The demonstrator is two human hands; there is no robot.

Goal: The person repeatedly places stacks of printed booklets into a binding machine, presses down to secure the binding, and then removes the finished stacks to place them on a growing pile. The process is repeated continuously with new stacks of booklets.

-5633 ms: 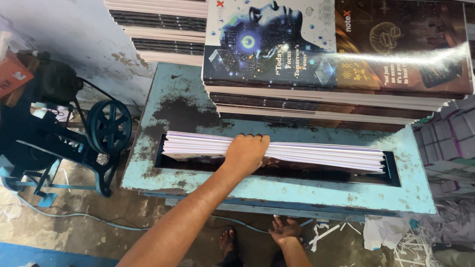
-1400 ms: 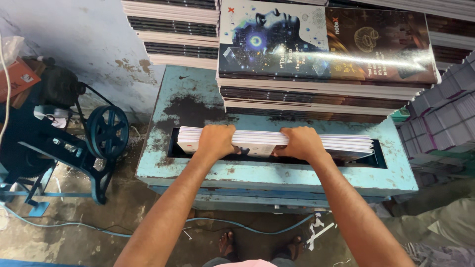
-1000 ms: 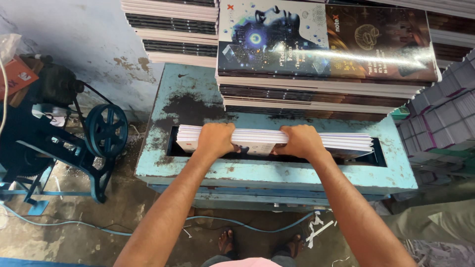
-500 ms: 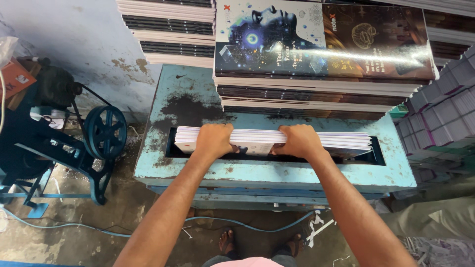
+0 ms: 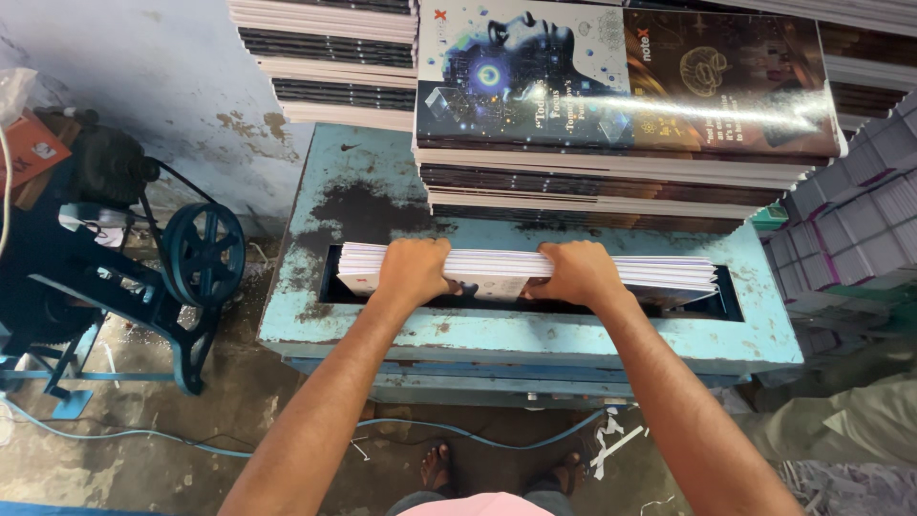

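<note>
1. Both my hands are clamped on one stack of white sheets [image 5: 521, 270], which stands on edge in the long slot of a worn blue metal tabletop [image 5: 535, 334].
2. My left hand [image 5: 414, 271] grips the stack near its left end, fingers curled over the top edge and out of sight on the far side.
3. My right hand [image 5: 576, 272] grips it near the middle the same way, knuckles up, with a short stretch of paper showing between my two hands.
4. That stack runs left to right along the slot, and its right end reaches well past my right hand, almost to the slot's far corner.
5. Behind the slot, on the same tabletop, sits a tall pile of glossy printed covers [image 5: 621, 86]; the top sheet is dark, with a glowing head picture on its left half and a brown panel on its right.
6. More stacks of paper [image 5: 325, 57] lean against the wall to the left of that pile.
7. On the floor to my left stands a dark blue machine with a belt wheel [image 5: 202, 254].
8. At the far right are bundles of grey and purple-edged books [image 5: 864, 205].
9. My bare feet [image 5: 439, 468] show below the tabletop's front edge, beside a blue cable [image 5: 191, 449] trailing across the floor.
</note>
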